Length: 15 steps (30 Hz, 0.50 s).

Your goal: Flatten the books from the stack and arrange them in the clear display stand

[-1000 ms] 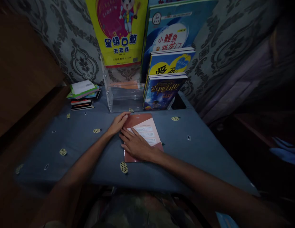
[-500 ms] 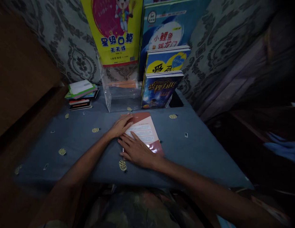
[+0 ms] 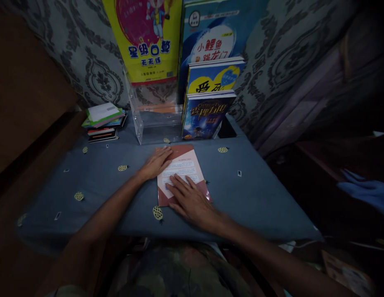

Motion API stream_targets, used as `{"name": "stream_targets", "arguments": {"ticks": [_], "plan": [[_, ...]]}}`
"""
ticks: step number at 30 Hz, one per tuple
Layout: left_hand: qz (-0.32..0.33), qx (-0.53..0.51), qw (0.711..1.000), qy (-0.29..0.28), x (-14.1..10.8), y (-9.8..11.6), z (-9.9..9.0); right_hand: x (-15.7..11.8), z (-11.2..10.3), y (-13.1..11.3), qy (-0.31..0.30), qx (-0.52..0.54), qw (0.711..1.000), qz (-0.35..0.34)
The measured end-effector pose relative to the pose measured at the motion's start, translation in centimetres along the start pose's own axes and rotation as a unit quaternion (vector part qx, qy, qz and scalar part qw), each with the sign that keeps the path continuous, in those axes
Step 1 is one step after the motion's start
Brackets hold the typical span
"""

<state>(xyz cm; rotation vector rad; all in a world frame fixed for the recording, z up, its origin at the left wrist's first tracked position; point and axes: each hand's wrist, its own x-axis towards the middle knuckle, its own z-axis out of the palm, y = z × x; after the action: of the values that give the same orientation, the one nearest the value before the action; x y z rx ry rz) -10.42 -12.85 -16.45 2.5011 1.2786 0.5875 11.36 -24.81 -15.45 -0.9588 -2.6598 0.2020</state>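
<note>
A thin book (image 3: 196,165) with a reddish-brown and pale pink cover lies flat on the blue tablecloth, lines of small print on its upper side. My left hand (image 3: 157,163) rests on its upper left corner, fingers stretched out and flat. Across its lower right part lies my right hand (image 3: 192,200), palm down with the fingers spread. Neither hand grips anything. Part of the book is hidden under both hands.
Behind the book stands a clear acrylic rack (image 3: 137,123). It holds a yellow workbook (image 3: 148,62), a teal book (image 3: 222,24) and a dark blue book (image 3: 204,117). A small stack of books (image 3: 103,123) lies at the left. The tablecloth (image 3: 241,198) has a pineapple print.
My right hand has slid right and a little toward me over the book, uncovering its lower left part. My left hand stays at the upper left corner. The view has shifted slightly.
</note>
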Motion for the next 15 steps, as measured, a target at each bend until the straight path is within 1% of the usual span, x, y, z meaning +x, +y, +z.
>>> {"name": "stream_targets", "arguments": {"ticks": [6, 10, 13, 15], "plan": [[-0.023, 0.025, 0.999, -0.019, 0.0, 0.4, -0.2, -1.7, -0.1, 1.9, -0.002, -0.022, 0.999, 0.047], [-0.063, 0.061, 0.996, -0.034, -0.1, 0.9, -0.3, -2.6, 0.0, 3.1, -0.003, -0.021, 0.995, 0.094], [-0.088, 0.085, 0.992, -0.038, 0.0, 1.1, -0.4, -3.0, 0.1, 3.5, 0.0, -0.014, 0.995, 0.102], [-0.082, 0.098, 0.991, -0.035, -0.1, 1.1, -0.5, -3.2, 0.2, 3.6, -0.003, -0.011, 0.995, 0.097]]}}
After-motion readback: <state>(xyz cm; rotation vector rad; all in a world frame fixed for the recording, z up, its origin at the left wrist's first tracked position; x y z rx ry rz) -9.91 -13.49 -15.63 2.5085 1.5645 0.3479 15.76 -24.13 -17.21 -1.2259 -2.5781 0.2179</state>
